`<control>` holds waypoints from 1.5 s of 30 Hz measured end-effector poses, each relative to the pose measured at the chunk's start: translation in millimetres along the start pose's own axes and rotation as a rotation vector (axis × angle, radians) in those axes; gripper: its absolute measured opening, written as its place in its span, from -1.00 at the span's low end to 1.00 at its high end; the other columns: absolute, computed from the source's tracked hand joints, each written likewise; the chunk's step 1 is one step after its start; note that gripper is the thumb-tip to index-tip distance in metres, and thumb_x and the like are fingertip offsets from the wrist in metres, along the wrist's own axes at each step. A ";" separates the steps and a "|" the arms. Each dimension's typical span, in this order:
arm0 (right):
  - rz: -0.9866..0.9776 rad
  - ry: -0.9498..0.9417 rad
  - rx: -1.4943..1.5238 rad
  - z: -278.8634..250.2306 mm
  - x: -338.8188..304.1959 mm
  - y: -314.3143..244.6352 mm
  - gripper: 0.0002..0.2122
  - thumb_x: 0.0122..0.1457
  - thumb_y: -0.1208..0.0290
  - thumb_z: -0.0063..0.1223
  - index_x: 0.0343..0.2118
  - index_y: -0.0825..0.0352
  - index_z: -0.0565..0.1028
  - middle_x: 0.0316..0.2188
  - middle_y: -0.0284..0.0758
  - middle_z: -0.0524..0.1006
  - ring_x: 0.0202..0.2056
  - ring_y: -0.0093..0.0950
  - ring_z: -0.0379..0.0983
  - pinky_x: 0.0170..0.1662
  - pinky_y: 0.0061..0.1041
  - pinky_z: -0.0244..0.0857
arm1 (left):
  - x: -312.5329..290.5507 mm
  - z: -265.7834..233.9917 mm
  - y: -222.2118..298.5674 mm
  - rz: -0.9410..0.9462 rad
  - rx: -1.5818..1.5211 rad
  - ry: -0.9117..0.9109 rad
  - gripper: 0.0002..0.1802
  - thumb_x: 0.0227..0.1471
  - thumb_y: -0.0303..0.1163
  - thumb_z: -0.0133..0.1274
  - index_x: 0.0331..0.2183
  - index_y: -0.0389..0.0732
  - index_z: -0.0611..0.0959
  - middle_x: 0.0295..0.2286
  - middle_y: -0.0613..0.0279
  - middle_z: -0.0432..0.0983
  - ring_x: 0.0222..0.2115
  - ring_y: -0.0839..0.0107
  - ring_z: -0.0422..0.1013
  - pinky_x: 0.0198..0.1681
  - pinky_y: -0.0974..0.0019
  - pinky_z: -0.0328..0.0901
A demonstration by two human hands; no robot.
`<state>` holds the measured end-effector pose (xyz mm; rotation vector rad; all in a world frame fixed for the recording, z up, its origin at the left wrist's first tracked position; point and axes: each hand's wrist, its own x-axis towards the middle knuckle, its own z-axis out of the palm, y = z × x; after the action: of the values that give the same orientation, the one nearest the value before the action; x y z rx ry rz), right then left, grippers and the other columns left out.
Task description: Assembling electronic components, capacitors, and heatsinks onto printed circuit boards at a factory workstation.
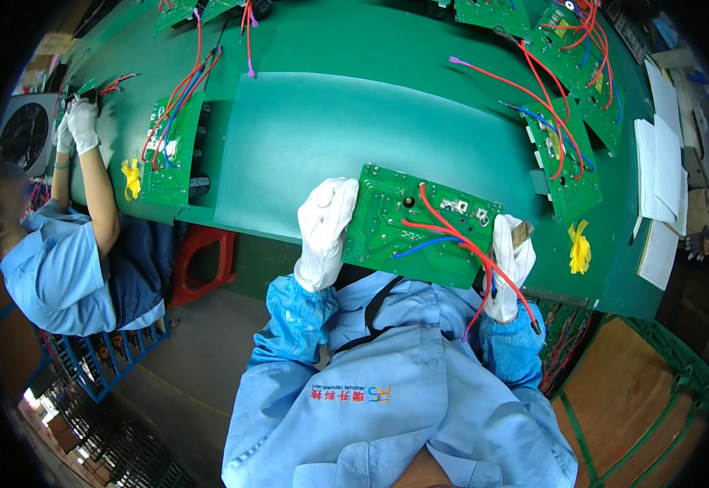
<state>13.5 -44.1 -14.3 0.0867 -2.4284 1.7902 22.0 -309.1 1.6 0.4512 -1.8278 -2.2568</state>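
A green circuit board (403, 220) is held up in front of my chest, at the near edge of the table, its soldered face in view. Red wires (484, 256) and a short blue wire (427, 246) run from it; the red ends hang past the right edge. My left hand (327, 228), in a white glove, is closed on the board's left edge. Also gloved in white, my right hand (509, 264) grips the right edge. A small brown, block-like piece (522, 234) sticks out by its fingers; its kind is unclear. Fingers behind the board are hidden.
Wired boards lie on the green table (354, 41), one at left (171, 150) and one at right (564, 159). Yellow tied strips (580, 246) lie at right, near white papers (659, 171). At left, a co-worker (61, 260) handles parts near a fan (25, 134). A red stool (201, 264) stands below.
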 end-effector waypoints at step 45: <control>0.400 -0.179 -0.288 -54.2 45.4 -96.8 -0.62 0.40 0.16 -0.10 -0.17 0.41 0.63 -0.64 -0.41 0.44 -0.63 -0.66 0.35 -0.51 -0.64 0.17 | 4.0 -17.3 -22.1 0.697 0.665 -0.121 -0.46 -0.07 -0.66 0.20 0.03 -0.29 0.58 -0.19 0.03 0.56 -0.20 0.04 0.50 -0.21 0.14 0.45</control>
<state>-16.5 -19.9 99.2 -0.2984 -2.9770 1.5968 25.2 -321.6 -23.7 -0.2277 -2.2978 -1.2263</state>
